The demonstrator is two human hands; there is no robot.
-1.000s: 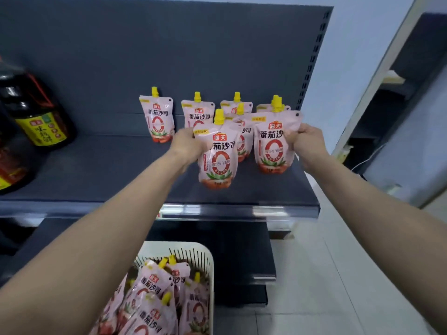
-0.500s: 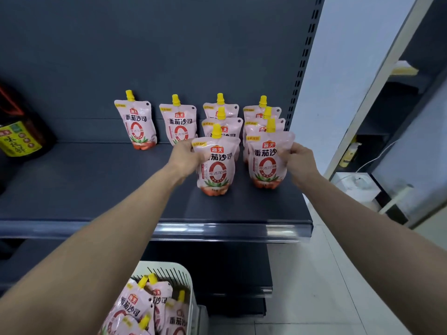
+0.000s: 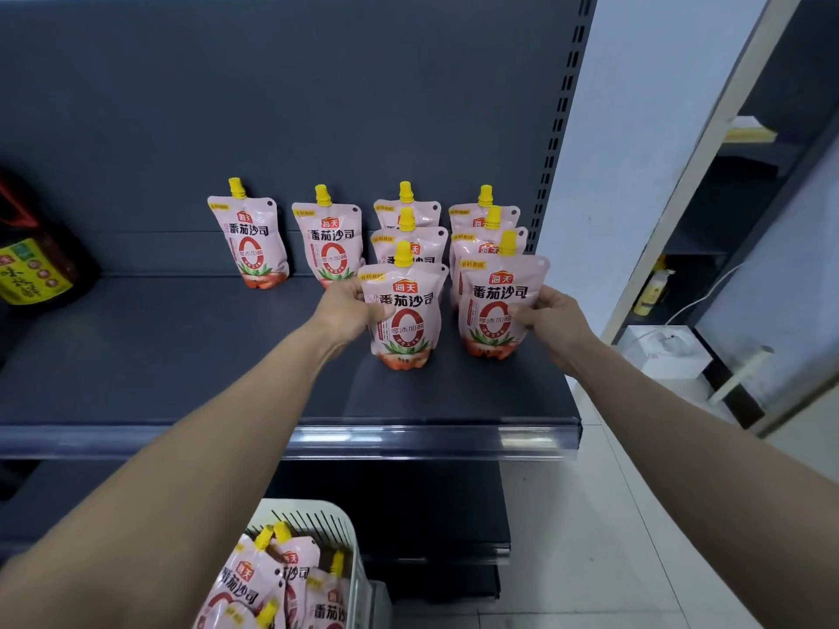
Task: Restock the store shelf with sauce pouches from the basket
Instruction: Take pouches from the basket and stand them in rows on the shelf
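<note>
Sauce pouches (image 3: 333,240) stand upright toward the back of the shelf (image 3: 181,356), yellow caps up. You have both arms stretched forward over the shelf's front edge. Your left hand (image 3: 349,306) grips the left side of the front pouch (image 3: 408,326), thumb on its face and fingers wrapped round its edge; its base rests on the shelf. Your right hand (image 3: 551,322) pinches the right edge of the neighbouring pouch (image 3: 490,306), thumb across the front; it also stands on the shelf, just beside the first. Below the shelf, the basket (image 3: 318,519) holds more of them. At the shelf's left end sits a dark bottle (image 3: 41,274).
</note>
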